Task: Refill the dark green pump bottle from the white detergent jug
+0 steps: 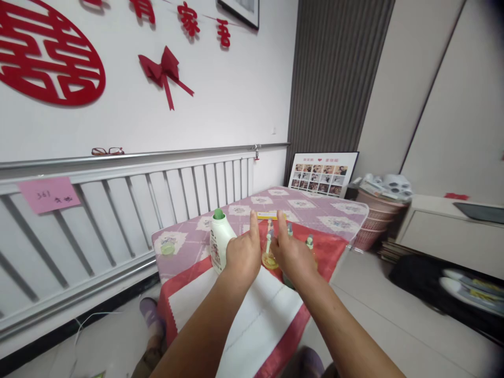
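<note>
Both of my arms reach out over a small table [338, 210]. My left hand [243, 253] and my right hand [292, 255] are side by side with palms facing each other and thumbs pointing forward; neither holds anything. A white bottle with a green cap [219, 239] stands just left of my left hand. In the gap between the hands stands a small bottle with yellow liquid [269, 257]. Small green-capped bottles [310, 242] stand just beyond my right hand. A yellow strip [268, 215] lies further back.
The table has a purple patterned cloth, with a red cloth [331, 252] and a white sheet [255, 315] on top. A small green jar [167, 248] sits at its left corner. Nearby are a white slatted rail [118, 210], a photo frame [323, 173], pink baskets [378, 215] and a dark bag [433, 283].
</note>
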Available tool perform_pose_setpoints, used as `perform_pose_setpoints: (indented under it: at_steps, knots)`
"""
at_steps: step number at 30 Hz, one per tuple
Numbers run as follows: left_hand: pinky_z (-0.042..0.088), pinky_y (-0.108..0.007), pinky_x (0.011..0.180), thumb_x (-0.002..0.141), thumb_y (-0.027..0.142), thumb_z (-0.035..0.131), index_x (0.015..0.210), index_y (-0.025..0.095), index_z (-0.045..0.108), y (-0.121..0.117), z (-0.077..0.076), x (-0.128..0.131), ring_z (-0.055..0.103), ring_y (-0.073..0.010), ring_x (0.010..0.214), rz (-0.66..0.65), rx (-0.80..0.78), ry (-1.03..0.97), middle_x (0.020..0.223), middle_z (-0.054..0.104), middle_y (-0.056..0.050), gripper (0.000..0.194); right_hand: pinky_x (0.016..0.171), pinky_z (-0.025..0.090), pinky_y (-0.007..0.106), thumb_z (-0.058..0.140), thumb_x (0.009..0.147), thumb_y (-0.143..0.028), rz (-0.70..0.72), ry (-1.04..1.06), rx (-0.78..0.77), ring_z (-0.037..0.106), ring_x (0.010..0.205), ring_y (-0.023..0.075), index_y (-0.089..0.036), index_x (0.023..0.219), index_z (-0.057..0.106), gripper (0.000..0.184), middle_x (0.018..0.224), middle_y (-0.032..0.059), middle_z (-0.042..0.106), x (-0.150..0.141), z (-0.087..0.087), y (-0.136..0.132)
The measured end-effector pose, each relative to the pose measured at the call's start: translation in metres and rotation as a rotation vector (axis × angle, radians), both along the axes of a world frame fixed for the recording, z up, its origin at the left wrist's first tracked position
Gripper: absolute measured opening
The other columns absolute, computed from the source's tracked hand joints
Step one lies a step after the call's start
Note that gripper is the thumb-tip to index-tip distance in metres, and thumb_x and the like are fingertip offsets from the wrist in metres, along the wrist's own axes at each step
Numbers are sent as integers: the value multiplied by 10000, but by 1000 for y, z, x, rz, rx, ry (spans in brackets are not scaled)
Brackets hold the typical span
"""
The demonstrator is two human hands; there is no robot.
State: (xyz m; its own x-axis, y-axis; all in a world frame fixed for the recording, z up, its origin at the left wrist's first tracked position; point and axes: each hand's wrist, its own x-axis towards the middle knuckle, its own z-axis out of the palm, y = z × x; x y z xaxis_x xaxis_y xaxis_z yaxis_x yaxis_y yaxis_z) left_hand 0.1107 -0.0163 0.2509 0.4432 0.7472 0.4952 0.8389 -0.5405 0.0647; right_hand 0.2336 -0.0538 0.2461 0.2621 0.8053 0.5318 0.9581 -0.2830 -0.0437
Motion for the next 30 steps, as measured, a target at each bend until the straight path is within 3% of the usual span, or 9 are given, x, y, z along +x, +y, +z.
perform_pose_setpoints:
  at_steps: [3, 5, 8, 12, 16, 23, 26, 30]
  knots:
    - [452, -298, 639, 886, 120, 385, 1484, 105, -12, -4, 1, 0, 677, -235, 710, -24, -13, -32, 778, 701, -97, 717, 523, 424, 261, 432, 910, -234, 21, -17, 12, 689, 577, 227, -102, 1505, 69, 709, 679, 70, 741, -3, -3, 2]
    - [450, -299, 647, 894, 181, 418, 1487, 136, 19, -4, -10, -4, 675, -237, 709, -30, -101, -72, 786, 705, -85, 716, 494, 403, 253, 426, 902, -217, 70, -14, -7, 685, 559, 223, -103, 1499, 121, 681, 690, 71, 746, -3, -17, 2]
    - [450, -303, 699, 861, 236, 496, 1477, 187, 141, 3, -43, -19, 670, -250, 807, -46, -269, -185, 868, 707, -86, 713, 477, 390, 230, 457, 878, -193, 160, 44, -61, 679, 539, 195, -161, 1480, 233, 643, 713, 53, 754, 0, -57, 1]
    - [448, -301, 815, 807, 240, 559, 1346, 189, 431, 26, -98, -46, 633, -219, 911, -20, -564, -555, 1049, 664, -92, 556, 627, 491, 258, 504, 825, -150, 325, 169, -59, 716, 836, 221, -205, 1285, 541, 464, 1039, 104, 740, 8, -120, -5]
    - [461, -298, 859, 824, 245, 523, 1282, 126, 473, 46, -131, -56, 616, -203, 982, 62, -630, -700, 1206, 593, -140, 476, 650, 530, 292, 483, 817, -144, 373, 244, -46, 713, 789, 212, -182, 1112, 651, 342, 889, 74, 738, 14, -163, -14]
    - [451, -297, 900, 827, 282, 529, 1220, 117, 519, 57, -145, -30, 596, -211, 1088, 29, -708, -911, 1245, 593, -152, 426, 724, 552, 338, 425, 884, -236, 348, 415, 153, 672, 790, 201, -186, 1019, 629, 249, 836, 62, 682, 43, -196, -22]
    - [451, -286, 869, 826, 322, 529, 1094, 152, 586, 59, -149, -17, 619, -198, 1013, -29, -711, -980, 1089, 667, -91, 322, 768, 543, 385, 446, 891, -306, 250, 486, 273, 644, 851, 224, -175, 1028, 587, 236, 898, 88, 653, 69, -204, -19]
    - [454, -284, 728, 800, 411, 545, 887, 168, 602, 62, -149, -4, 610, -187, 786, -16, -708, -1056, 810, 654, -19, 264, 835, 514, 468, 494, 854, -385, 109, 557, 399, 596, 968, 278, -126, 1141, 517, 387, 1018, 144, 610, 102, -216, -6]
